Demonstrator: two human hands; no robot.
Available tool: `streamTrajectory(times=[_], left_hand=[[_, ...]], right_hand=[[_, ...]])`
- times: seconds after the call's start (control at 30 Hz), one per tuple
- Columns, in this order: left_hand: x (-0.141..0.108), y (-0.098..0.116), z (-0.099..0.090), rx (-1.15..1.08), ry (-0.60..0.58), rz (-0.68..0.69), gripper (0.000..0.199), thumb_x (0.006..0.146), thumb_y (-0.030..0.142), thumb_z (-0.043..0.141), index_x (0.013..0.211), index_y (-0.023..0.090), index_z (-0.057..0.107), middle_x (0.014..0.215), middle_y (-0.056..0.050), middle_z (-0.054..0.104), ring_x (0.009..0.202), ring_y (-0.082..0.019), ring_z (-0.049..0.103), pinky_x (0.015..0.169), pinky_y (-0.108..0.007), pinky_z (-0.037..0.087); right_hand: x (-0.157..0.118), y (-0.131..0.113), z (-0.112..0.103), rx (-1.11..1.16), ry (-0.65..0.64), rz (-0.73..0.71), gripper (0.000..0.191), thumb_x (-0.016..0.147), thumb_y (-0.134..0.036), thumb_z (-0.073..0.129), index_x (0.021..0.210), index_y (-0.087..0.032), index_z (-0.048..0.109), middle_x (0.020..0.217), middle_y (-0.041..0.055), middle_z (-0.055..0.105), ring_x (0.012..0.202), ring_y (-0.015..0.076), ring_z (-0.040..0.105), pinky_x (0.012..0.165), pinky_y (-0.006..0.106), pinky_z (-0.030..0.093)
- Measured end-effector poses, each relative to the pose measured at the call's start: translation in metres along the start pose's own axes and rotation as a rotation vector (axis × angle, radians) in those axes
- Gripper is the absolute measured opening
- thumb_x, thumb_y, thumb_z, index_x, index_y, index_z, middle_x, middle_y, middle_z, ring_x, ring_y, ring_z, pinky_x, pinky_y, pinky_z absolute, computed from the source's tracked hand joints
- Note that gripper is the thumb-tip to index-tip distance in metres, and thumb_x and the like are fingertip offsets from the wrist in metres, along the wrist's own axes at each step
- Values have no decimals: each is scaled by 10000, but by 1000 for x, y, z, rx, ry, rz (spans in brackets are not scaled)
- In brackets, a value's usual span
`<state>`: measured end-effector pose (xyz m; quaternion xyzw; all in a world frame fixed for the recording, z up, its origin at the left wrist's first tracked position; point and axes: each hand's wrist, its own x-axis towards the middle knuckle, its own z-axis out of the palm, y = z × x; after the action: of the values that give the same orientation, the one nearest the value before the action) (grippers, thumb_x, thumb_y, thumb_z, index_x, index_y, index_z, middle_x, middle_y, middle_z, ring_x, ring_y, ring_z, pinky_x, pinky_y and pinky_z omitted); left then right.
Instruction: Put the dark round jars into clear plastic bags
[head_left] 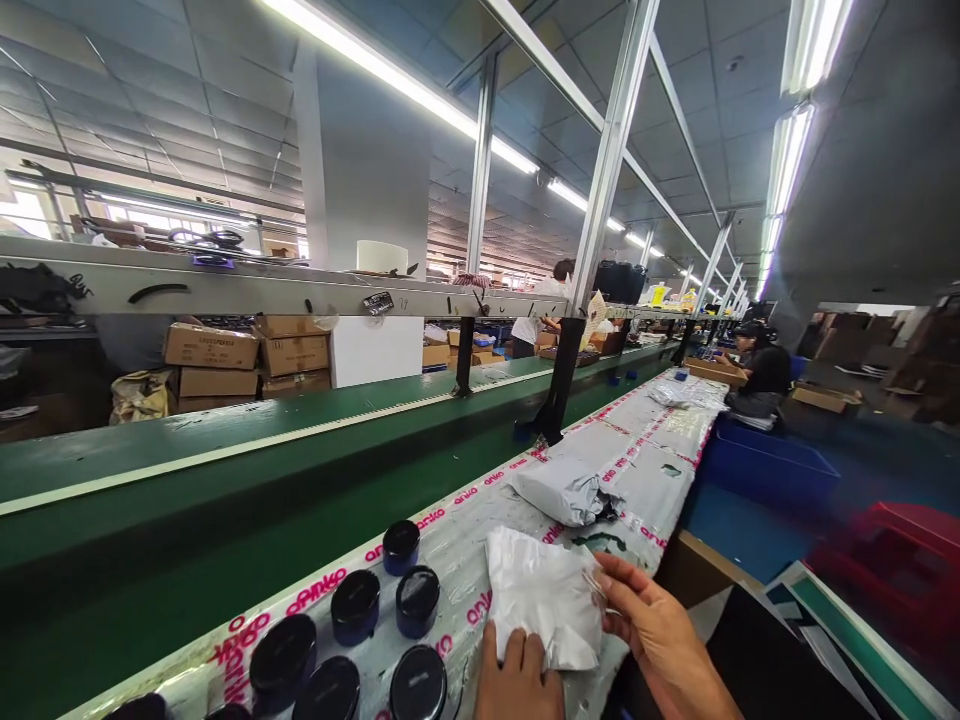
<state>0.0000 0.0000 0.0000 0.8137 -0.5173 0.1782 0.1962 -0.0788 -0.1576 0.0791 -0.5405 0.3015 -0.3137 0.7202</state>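
A: Where is the white packet (541, 585)?
B: At dial centre, above the table (466, 560); contact beneath cannot be confirmed.
A: Hand states?
B: Right hand (652, 620): thumb and fingers pinch the edge at 3 o'clock. Left hand (520, 688): fingers lie on the near edge at 6 o'clock; thumb hidden, grip cannot be told.
A: Recommended handling?
B: Steady with the left, pinch lightly, avoid the round black items (418, 600) at 9 o'clock.

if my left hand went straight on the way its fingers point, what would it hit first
The white packet: the left hand already has its fingertips against the near part. Whether it would slide over the top or push into it is hard to tell from this view.
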Motion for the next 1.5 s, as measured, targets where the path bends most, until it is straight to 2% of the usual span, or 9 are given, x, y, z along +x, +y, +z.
streamTrajectory(times=[0.33,0.63,0.77,0.9,1.07,1.2,1.33,1.43,1.5], left_hand=[[7,-1,-5,-84,-154,-53,276,816,414,728,972,191,774,1137,-131,728,1089,-313,664,1031,-564,483],[24,21,-32,-128,24,-156,565,757,583,769,1117,158,677,1406,-150,589,1313,-369,522,1103,-598,431],[26,24,-42,-232,100,-255,432,825,463,737,1151,196,643,1316,-106,648,1211,-316,601,1056,-498,498],[39,22,-54,-292,172,-289,641,827,229,679,1427,247,454,1419,-75,564,1275,-284,548,1061,-437,489],[49,4,-65,-321,37,-272,253,802,67,559,907,259,684,901,12,705,883,-230,671,941,-482,535],[37,-6,-56,-204,-29,-112,295,699,40,581,925,199,686,1243,-73,672,1164,-306,620,959,-490,550],[30,-3,-39,-220,37,-42,454,706,85,594,1148,181,637,1502,-109,497,1377,-326,463,1092,-503,472],[35,1,-38,-305,140,-152,640,768,74,573,1384,219,480,1268,-66,682,1155,-244,639,1076,-437,480],[39,0,-41,-318,161,-134,465,800,41,547,1203,265,602,966,6,748,895,-204,696,981,-398,520]], right_hand=[[3,-10,1,-183,-24,-76,482,610,-496,887,947,-176,761,729,-1,722,654,147,568,538,241,464],[5,-10,2,-297,-104,-78,469,669,-430,828,1060,-183,753,811,37,762,753,211,671,618,297,517],[5,-6,2,-279,-128,-84,459,640,-406,852,1027,-182,751,803,42,762,754,217,682,621,300,516],[3,-2,7,-234,-166,-51,471,591,-411,885,984,-187,756,774,27,742,724,196,662,583,276,501],[3,0,6,-171,-211,13,543,536,-449,918,983,-184,763,748,21,729,659,175,637,543,259,484],[7,3,-1,-124,-178,29,454,676,-489,847,1019,-206,754,897,33,752,738,169,651,622,267,515],[6,7,1,-120,-204,48,505,593,-462,902,988,-178,768,816,21,734,675,161,627,584,263,491],[1,7,5,-109,-266,62,504,615,-392,910,1046,-178,762,732,-15,693,650,141,605,577,245,471],[0,6,5,-92,-272,78,467,655,-389,895,1051,-183,759,761,-14,697,666,134,608,594,244,483]])
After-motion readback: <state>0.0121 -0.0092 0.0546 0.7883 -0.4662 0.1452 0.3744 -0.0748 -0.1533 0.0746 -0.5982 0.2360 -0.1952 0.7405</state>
